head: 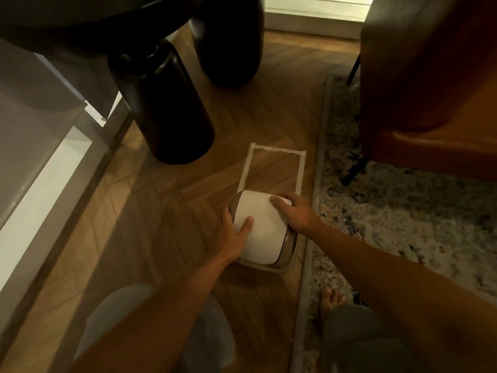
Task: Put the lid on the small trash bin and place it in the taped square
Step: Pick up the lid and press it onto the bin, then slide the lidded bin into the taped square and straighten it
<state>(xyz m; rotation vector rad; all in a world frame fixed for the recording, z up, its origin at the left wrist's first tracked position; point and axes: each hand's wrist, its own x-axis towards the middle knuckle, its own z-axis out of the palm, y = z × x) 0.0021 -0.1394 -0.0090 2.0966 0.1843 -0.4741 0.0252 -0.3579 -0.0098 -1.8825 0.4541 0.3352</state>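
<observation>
On the wooden floor [172, 211] beside the rug [403, 211], the taped square [271, 168] lies mostly bare, the small trash bin [285, 262] with its lid [258, 227] already seated overlapping its near edge, left hand [231, 235] and right hand [293, 211] clamped on its sides, placement unfinished

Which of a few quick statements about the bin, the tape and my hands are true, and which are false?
1. Both hands, left hand and right hand, rest on the bin's lid. True.
2. The trash bin stands fully inside the taped square. False: it sits mostly on the near side, covering only the near edge.
3. The rug lies right of the square. True.
4. The lid lies on the rug. False: it is on the bin.
</observation>
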